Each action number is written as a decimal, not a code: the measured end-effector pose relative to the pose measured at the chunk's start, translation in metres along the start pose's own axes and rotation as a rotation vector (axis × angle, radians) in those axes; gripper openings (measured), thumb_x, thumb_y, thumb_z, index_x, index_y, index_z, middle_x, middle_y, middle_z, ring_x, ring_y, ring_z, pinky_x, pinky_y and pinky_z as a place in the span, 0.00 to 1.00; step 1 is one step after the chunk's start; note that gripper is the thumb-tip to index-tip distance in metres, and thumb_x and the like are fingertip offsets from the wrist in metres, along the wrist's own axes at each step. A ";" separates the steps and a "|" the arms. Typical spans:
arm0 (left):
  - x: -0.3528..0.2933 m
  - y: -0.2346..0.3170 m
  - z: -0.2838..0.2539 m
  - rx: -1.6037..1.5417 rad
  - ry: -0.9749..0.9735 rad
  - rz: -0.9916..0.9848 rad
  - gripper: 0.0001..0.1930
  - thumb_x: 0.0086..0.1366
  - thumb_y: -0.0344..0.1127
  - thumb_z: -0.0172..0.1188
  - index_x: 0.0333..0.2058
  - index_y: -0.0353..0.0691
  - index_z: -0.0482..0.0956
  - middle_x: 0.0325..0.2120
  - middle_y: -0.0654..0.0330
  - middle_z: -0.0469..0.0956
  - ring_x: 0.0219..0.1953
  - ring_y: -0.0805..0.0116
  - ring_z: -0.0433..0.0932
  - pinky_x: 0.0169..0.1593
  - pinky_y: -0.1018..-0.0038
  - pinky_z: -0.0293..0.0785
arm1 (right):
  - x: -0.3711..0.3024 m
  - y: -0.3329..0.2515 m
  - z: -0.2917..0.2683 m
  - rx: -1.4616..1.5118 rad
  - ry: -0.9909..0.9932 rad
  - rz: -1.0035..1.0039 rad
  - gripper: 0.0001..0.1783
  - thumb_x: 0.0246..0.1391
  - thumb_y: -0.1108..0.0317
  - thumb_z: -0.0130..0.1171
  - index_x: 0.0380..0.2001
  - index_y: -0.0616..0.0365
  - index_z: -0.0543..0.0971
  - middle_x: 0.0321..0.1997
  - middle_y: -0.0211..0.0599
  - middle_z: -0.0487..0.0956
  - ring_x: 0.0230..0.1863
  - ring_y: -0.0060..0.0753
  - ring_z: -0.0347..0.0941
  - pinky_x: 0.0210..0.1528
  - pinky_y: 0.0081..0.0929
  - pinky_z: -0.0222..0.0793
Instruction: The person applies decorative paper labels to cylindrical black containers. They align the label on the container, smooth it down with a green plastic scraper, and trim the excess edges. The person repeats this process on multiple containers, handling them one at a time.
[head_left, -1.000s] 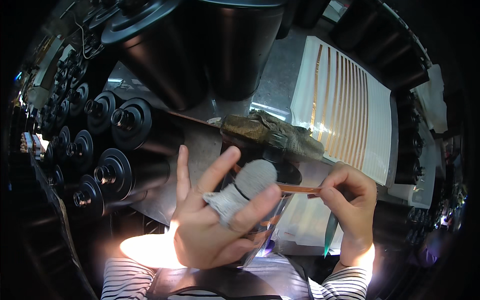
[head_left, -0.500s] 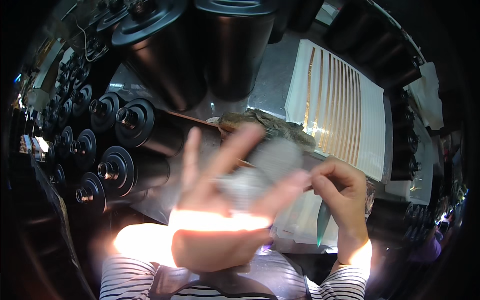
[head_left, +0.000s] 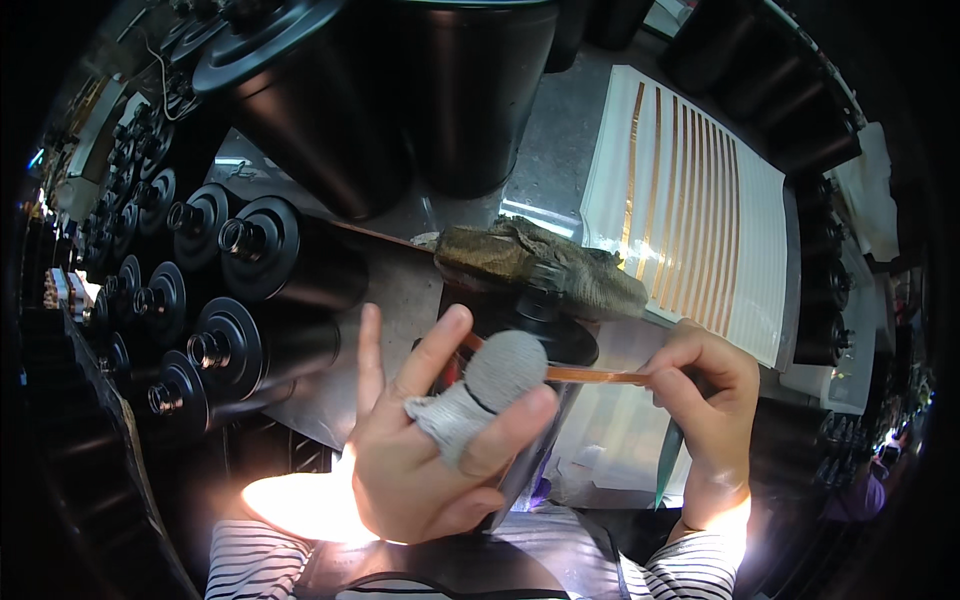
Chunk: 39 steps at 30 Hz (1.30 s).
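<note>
Seeing my distant right hand (head_left: 712,400) pinch copper strip (head_left: 600,376), left hand (head_left: 418,462) splayed over it, striped sheet (head_left: 761,250) near tabletop's (head_left: 567,125) right edge

A narrow, shiny copper-coloured strip (head_left: 602,376) is stretched nearly level across a glossy black bottle (head_left: 574,346), its right end pinched in the right hand (head_left: 705,400), its middle hidden under the grey-wrapped finger of the left hand (head_left: 425,455), and a short piece showing again farther left. The bottle lies with its round shoulder and narrow neck at the far end, its body running nearer. A green, pointed piece (head_left: 668,468) hangs just below the right hand, upper end hidden.
</note>
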<state>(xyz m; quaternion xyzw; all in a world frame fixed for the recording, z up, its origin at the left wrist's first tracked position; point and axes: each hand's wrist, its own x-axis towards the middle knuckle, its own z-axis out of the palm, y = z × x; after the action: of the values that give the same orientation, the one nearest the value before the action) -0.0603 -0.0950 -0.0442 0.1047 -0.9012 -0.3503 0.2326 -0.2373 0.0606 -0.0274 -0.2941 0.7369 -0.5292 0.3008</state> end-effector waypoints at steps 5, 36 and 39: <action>0.005 0.025 0.004 0.519 -0.066 0.103 0.22 0.65 0.56 0.33 0.45 0.65 0.77 0.32 0.74 0.76 0.56 0.65 0.64 0.56 0.27 0.29 | 0.000 -0.004 0.002 0.044 -0.026 0.001 0.08 0.52 0.70 0.56 0.25 0.65 0.78 0.22 0.30 0.72 0.23 0.17 0.66 0.27 0.16 0.59; 0.016 0.033 0.007 0.550 -0.099 0.149 0.17 0.62 0.52 0.44 0.45 0.61 0.78 0.18 0.71 0.70 0.56 0.66 0.66 0.54 0.25 0.30 | 0.001 -0.001 0.013 0.109 -0.004 0.003 0.09 0.54 0.70 0.54 0.27 0.66 0.76 0.26 0.29 0.74 0.25 0.15 0.65 0.28 0.13 0.59; 0.032 0.035 0.006 0.381 -0.195 0.217 0.22 0.51 0.44 0.59 0.48 0.56 0.75 0.17 0.67 0.67 0.57 0.62 0.66 0.54 0.26 0.30 | 0.005 0.002 0.016 0.136 0.022 0.002 0.11 0.56 0.68 0.52 0.28 0.66 0.76 0.27 0.29 0.75 0.26 0.14 0.65 0.30 0.13 0.61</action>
<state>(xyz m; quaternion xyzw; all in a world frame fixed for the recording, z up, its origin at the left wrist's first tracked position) -0.0915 -0.0769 -0.0129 0.0148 -0.9752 -0.1555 0.1567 -0.2283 0.0479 -0.0342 -0.2665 0.7027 -0.5809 0.3126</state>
